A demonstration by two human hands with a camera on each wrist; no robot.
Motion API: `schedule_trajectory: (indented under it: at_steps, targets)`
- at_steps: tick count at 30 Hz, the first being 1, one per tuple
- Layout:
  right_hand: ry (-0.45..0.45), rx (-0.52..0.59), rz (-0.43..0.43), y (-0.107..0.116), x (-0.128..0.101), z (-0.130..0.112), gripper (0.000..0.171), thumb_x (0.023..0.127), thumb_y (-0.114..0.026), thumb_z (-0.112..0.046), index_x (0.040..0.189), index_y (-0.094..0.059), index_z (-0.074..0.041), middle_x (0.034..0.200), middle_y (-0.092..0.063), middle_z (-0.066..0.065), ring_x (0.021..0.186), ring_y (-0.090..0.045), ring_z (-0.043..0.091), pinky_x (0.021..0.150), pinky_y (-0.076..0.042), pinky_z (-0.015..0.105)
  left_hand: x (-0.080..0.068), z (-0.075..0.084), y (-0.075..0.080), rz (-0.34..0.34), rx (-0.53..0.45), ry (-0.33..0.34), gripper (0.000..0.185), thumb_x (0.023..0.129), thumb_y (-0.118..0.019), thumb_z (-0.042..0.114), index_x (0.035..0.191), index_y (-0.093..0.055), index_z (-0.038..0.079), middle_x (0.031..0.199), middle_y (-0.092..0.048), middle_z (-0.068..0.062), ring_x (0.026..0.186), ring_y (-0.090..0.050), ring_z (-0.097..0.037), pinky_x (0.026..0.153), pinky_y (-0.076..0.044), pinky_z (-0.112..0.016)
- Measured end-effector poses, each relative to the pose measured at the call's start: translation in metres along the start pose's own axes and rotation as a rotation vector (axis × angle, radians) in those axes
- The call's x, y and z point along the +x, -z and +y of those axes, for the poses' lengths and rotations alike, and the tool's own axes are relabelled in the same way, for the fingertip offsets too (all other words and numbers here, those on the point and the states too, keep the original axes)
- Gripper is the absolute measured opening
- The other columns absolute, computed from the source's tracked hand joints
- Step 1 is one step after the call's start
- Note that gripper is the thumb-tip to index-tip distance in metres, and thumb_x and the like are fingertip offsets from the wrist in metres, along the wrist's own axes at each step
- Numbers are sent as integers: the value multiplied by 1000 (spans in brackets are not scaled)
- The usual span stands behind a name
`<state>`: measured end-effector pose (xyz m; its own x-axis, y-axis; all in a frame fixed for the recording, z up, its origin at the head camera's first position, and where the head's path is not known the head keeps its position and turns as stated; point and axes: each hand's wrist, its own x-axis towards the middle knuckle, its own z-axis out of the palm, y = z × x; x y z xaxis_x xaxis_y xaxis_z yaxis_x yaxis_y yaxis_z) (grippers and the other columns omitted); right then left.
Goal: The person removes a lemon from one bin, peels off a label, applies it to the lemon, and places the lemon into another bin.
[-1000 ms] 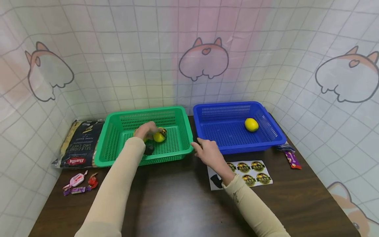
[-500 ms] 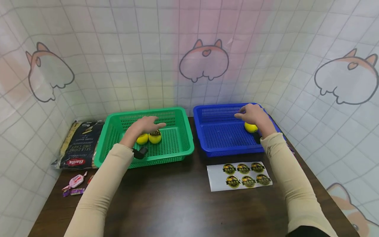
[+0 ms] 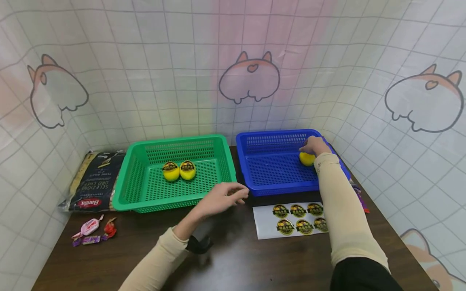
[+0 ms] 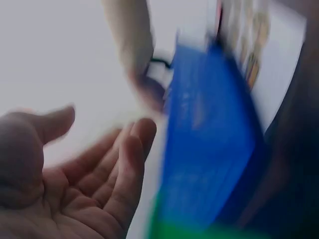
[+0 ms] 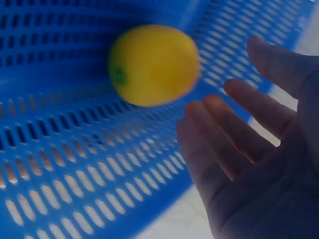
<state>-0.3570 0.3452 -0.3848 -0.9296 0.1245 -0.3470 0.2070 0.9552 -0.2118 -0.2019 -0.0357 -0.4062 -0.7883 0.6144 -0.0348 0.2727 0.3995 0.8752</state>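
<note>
The right hand (image 3: 316, 144) is over a lemon (image 3: 307, 159) at the back right of the blue basket (image 3: 276, 169); the right wrist view shows its fingers (image 5: 224, 134) spread and loose just beside the fruit — not closed on it. The lemon is plain yellow with a small green stem end and no sticker. The left hand (image 3: 222, 196) hovers open, palm empty, above the tabletop (image 3: 233, 258) in front of the gap between the baskets. In the green basket (image 3: 145, 194) two lemons (image 3: 179, 170) lie touching, each with a round dark label whose writing is too small to read. A sticker sheet (image 3: 293, 218) bears six matching labels. The dark bag (image 3: 95, 180) reads "Barilla".
</note>
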Motion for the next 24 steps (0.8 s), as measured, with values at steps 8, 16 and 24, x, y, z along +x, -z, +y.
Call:
schedule_trajectory:
  at_steps: [8, 16, 24]
  targets:
    - [-64, -34, 67, -21, 9, 3, 36, 94, -60, -22, 116, -59, 7, 116, -59, 27, 90, -54, 33, 77, -52, 47, 29, -26, -63, 40, -663, 216, 57, 108, -37, 40, 139, -48, -8, 132, -62, -28, 116, -68, -28, 105, -54, -37]
    - [-88, -18, 38, -39, 5, 0, 49, 92, -63, -15, 133, -50, 10, 131, -55, 34, 111, -58, 41, 94, -54, 52, 41, -28, -89, 238, -876, 218, 46, 109, -37, 29, 131, -43, -11, 127, -63, -29, 100, -72, -14, 98, -57, -30]
    - [-10, -24, 48, -36, 16, -11, 51, 93, -58, -14, 137, -42, 6, 126, -54, 31, 104, -58, 40, 84, -54, 49, 52, -26, -87, 275, -902, 219, 25, 110, -37, 23, 106, -48, 1, 127, -64, -29, 96, -72, -13, 102, -55, -36]
